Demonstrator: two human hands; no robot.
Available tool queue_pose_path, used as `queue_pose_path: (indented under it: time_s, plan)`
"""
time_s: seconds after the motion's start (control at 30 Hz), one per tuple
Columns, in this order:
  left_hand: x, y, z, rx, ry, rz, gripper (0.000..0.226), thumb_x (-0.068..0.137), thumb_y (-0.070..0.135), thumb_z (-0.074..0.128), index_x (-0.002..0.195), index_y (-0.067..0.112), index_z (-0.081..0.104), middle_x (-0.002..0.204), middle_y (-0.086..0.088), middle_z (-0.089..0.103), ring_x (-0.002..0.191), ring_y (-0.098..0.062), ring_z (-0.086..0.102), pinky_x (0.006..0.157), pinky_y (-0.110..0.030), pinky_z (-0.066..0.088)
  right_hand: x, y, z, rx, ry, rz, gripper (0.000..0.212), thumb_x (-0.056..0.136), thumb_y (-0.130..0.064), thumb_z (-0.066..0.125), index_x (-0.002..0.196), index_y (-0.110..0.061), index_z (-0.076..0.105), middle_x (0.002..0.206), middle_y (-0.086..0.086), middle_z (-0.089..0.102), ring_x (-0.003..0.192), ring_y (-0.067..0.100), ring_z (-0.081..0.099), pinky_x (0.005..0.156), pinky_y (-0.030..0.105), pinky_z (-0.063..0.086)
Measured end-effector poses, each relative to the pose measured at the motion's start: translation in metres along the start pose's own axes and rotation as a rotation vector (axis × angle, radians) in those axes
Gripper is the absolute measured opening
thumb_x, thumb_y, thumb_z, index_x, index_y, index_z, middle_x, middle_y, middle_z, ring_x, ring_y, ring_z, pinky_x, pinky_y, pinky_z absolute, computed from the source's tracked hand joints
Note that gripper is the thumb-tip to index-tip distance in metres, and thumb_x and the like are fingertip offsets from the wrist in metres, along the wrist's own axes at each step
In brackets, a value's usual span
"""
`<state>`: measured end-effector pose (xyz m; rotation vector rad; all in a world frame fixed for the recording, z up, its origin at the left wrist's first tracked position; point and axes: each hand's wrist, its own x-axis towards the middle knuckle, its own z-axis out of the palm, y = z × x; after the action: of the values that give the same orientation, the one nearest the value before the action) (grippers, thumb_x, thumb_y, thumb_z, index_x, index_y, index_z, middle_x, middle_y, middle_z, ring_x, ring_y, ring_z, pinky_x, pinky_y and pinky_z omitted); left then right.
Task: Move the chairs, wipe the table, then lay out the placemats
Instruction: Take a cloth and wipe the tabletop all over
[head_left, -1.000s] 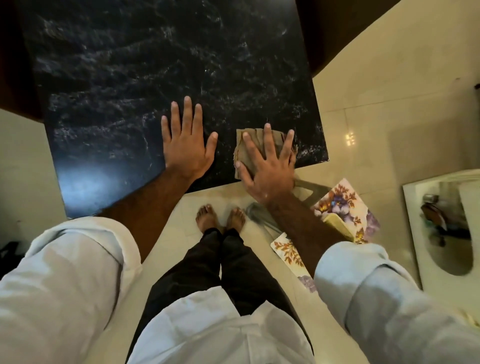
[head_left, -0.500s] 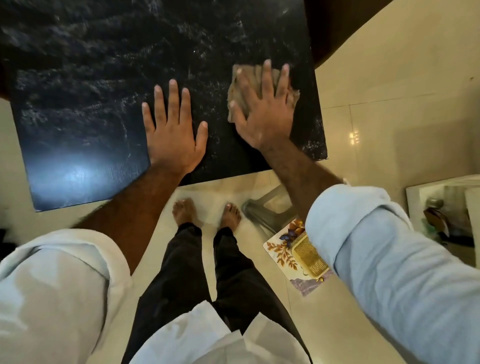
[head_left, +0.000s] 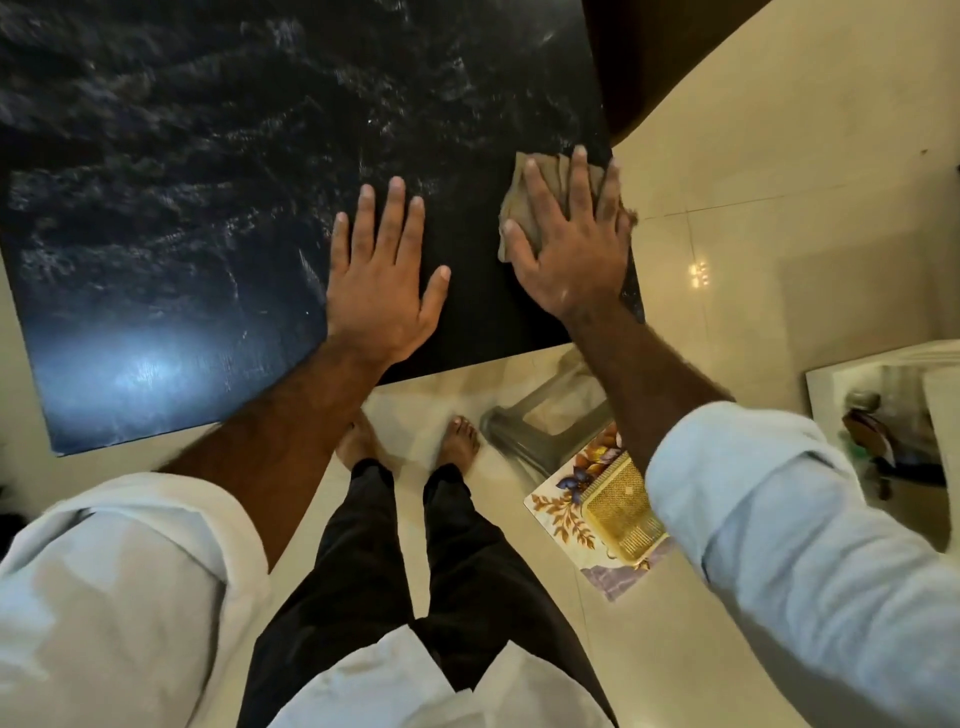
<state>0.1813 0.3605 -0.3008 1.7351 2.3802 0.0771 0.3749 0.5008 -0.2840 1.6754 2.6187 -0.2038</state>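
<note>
A black marble table (head_left: 208, 208) fills the upper left of the head view. My left hand (head_left: 382, 286) lies flat on it near the front edge, fingers straight and spread. My right hand (head_left: 571, 244) presses flat on a beige cloth (head_left: 519, 202) at the table's right edge, fingers straight. Floral placemats (head_left: 566, 499) lie on the floor by my right foot, with a gold woven mat (head_left: 623, 514) on top; my right sleeve hides part of them. No chair is in view.
A grey plastic stool (head_left: 540, 431) stands under the table's front right corner, beside my bare feet. A white cabinet or basin (head_left: 883, 415) with small items sits at the right edge. Cream floor tiles surround the table.
My right hand slid the cloth away from the front edge, farther along the table's right side. My left hand stayed flat in place.
</note>
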Motion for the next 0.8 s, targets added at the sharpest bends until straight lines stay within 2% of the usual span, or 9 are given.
queue_pose_path:
  time_s: [0.13, 0.27, 0.4, 0.53, 0.63, 0.8]
  plan:
    - [0.000, -0.001, 0.003, 0.010, 0.013, 0.011, 0.085, 0.111, 0.064, 0.027, 0.177, 0.018, 0.003, 0.186, -0.009, -0.006, 0.171, -0.036, -0.004, 0.136, -0.062, 0.007, 0.012, -0.010, -0.003, -0.030, -0.010, -0.038, 0.079, 0.101, -0.080, 0.029, 0.173, -0.047, 0.021, 0.184, 0.006, 0.013, 0.169, 0.044, 0.008, 0.129, 0.068, 0.023]
    - [0.000, 0.004, 0.002, 0.011, 0.023, 0.007, 0.084, 0.111, 0.063, 0.029, 0.177, 0.017, 0.004, 0.186, -0.009, -0.004, 0.171, -0.036, -0.003, 0.136, -0.063, 0.009, -0.065, 0.015, -0.003, -0.012, -0.072, -0.106, 0.079, 0.102, -0.077, 0.035, 0.173, -0.048, 0.016, 0.185, 0.005, 0.004, 0.169, 0.042, -0.001, 0.129, 0.070, 0.023]
    - [-0.002, 0.005, 0.002, 0.018, 0.034, 0.003, 0.083, 0.112, 0.061, 0.031, 0.177, 0.017, 0.007, 0.186, -0.009, -0.001, 0.171, -0.036, -0.001, 0.136, -0.063, 0.010, -0.123, 0.053, -0.002, 0.025, -0.118, -0.005, 0.078, 0.104, -0.075, 0.039, 0.173, -0.047, 0.019, 0.185, 0.001, 0.000, 0.170, 0.038, -0.006, 0.130, 0.070, 0.022]
    - [0.000, 0.006, 0.003, 0.025, 0.031, 0.000, 0.082, 0.112, 0.061, 0.031, 0.177, 0.017, 0.008, 0.186, -0.009, -0.001, 0.171, -0.036, -0.001, 0.136, -0.062, 0.009, -0.081, 0.064, -0.005, 0.036, -0.095, 0.049, 0.075, 0.106, -0.072, 0.037, 0.173, -0.046, 0.017, 0.185, 0.003, 0.007, 0.170, 0.041, 0.003, 0.127, 0.069, 0.029]
    - [0.000, 0.007, 0.003, 0.033, 0.035, -0.005, 0.082, 0.112, 0.061, 0.032, 0.177, 0.017, 0.008, 0.186, -0.009, -0.001, 0.171, -0.036, -0.001, 0.136, -0.062, 0.009, -0.022, 0.061, -0.008, 0.061, -0.077, 0.092, 0.074, 0.106, -0.075, 0.028, 0.173, -0.046, 0.015, 0.184, 0.004, 0.011, 0.169, 0.042, 0.008, 0.129, 0.068, 0.027]
    - [-0.001, 0.007, 0.003, 0.054, 0.043, -0.008, 0.082, 0.112, 0.060, 0.031, 0.177, 0.016, 0.008, 0.186, -0.010, 0.000, 0.171, -0.036, 0.000, 0.136, -0.062, 0.009, 0.047, 0.028, -0.009, -0.006, 0.018, 0.030, 0.076, 0.105, -0.077, 0.022, 0.173, -0.045, 0.020, 0.184, 0.006, 0.014, 0.169, 0.041, 0.011, 0.130, 0.062, 0.028]
